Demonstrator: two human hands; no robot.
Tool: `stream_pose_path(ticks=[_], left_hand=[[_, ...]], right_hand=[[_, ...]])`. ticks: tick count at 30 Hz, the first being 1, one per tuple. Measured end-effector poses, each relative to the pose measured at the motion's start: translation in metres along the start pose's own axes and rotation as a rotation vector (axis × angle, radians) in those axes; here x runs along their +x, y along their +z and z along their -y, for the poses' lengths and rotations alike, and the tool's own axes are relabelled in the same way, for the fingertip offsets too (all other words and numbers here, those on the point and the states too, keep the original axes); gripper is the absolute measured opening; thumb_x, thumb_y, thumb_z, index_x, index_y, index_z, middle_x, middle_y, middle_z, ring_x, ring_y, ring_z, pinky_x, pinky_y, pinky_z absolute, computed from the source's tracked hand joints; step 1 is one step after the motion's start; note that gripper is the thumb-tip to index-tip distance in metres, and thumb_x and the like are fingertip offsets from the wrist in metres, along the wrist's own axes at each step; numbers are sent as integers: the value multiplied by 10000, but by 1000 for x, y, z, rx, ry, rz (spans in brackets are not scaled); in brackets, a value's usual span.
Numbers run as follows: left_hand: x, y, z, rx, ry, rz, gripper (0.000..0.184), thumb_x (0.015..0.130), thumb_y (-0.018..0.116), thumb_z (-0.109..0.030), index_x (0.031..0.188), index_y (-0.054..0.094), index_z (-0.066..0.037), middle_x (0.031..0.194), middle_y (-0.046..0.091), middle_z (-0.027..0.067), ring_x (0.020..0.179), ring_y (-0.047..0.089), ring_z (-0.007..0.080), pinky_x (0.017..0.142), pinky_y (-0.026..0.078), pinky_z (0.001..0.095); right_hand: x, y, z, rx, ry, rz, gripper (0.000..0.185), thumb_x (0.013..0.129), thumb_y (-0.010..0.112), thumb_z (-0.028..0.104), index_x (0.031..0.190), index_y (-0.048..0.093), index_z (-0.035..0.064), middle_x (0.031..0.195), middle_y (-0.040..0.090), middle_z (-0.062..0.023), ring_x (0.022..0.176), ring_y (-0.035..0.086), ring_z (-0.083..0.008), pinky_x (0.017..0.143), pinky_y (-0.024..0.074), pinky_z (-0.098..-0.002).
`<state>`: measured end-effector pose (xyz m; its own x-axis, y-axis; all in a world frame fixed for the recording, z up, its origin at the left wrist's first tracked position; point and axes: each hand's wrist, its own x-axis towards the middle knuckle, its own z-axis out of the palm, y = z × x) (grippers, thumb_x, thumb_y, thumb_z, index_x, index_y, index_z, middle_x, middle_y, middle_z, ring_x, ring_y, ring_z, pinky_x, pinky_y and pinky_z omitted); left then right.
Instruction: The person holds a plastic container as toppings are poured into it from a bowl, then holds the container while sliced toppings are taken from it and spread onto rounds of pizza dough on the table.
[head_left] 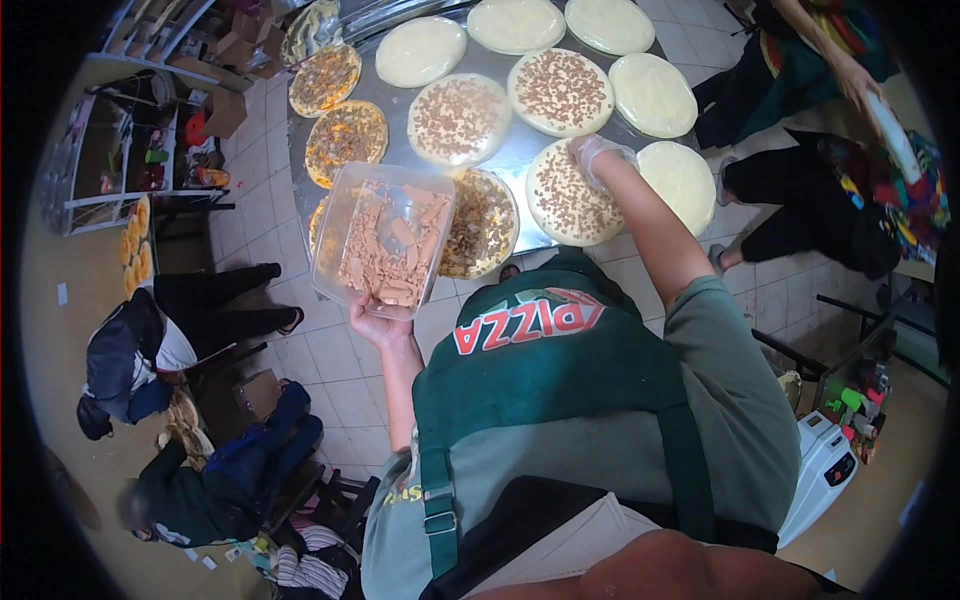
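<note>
My left hand (373, 322) grips the tub (333, 228) of crumbled topping (372, 245) by the desk (512, 162); I'd keep it close. My right hand (596, 160) touches the dotted base (565, 205), clench unclear; light, even scattering suits.

Here's one head-worn view, looking forward and down, right fingers (590, 152) nearby, desk (516, 163) close beneath.

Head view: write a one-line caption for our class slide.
Left hand holds a clear tub of pinkish crumbs while the gloved right hand is at a crumb-strewn dough round.
</note>
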<state>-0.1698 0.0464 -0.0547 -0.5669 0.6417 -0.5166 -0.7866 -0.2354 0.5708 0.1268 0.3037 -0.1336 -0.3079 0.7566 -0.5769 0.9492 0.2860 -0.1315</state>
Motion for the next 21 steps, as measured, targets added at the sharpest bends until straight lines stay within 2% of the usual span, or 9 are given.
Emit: stream_pose_path(ticks=[1,5,7,11,13,14,17,19,21], left_hand=[[0,0,0,-2,-1,1,595,611,404,-155,1190,346,-32,1166,423,155,1080,408,311,913,316,469],[-1,2,-1,0,-7,-7,601,612,400,-153,1198,336,-37,1179,413,157,1087,401,313,915,315,474],[-1,2,-1,2,-15,-3,602,613,398,-152,1201,333,-39,1182,410,158,1088,399,315,916,315,475],[2,-3,-3,16,4,60,600,622,408,-166,1204,335,-37,1205,395,165,1116,374,321,937,278,484],[5,-7,-3,10,-22,69,600,624,405,-166,1205,334,-36,1206,395,166,1115,375,322,935,280,486],[7,-9,-3,7,-28,82,599,624,402,-168,1204,335,-33,1204,396,167,1113,378,323,932,284,490],[2,2,-5,25,-36,89,599,625,396,-168,1205,335,-33,1201,397,171,1108,381,327,926,290,497],[2,4,-6,48,-42,86,599,626,391,-167,1208,333,-35,1200,397,172,1106,382,331,923,293,500],[6,0,-6,41,-73,112,601,628,389,-158,1208,320,-22,1195,398,166,1096,392,320,918,319,466]], right_hand=[[-4,-2,1,-156,-93,15,182,714,542,123,881,594,71,878,590,-144,769,568,-253,684,440,-332],[-6,-2,5,-142,-94,13,192,716,538,107,899,591,80,873,592,-140,763,567,-243,677,436,-332],[2,4,4,94,24,-79,173,712,548,88,878,601,89,839,596,-130,711,563,-223,649,439,-324],[16,12,9,78,-37,-192,156,721,546,69,864,605,87,808,600,-114,659,549,-205,622,441,-317],[19,17,17,507,105,-214,156,732,531,42,859,610,86,799,605,-100,644,549,-187,612,443,-311],[20,20,20,507,105,-215,156,732,531,42,859,610,86,799,605,-100,644,549,-187,612,443,-311],[-1,17,39,631,138,-105,188,740,516,33,894,608,91,827,613,-81,683,566,-182,645,448,-303],[-13,14,46,398,58,-98,228,734,514,19,931,600,95,873,612,-69,742,574,-184,686,448,-291],[-16,19,48,538,97,-14,259,732,518,30,968,590,106,914,602,-73,788,570,-197,723,444,-290]])
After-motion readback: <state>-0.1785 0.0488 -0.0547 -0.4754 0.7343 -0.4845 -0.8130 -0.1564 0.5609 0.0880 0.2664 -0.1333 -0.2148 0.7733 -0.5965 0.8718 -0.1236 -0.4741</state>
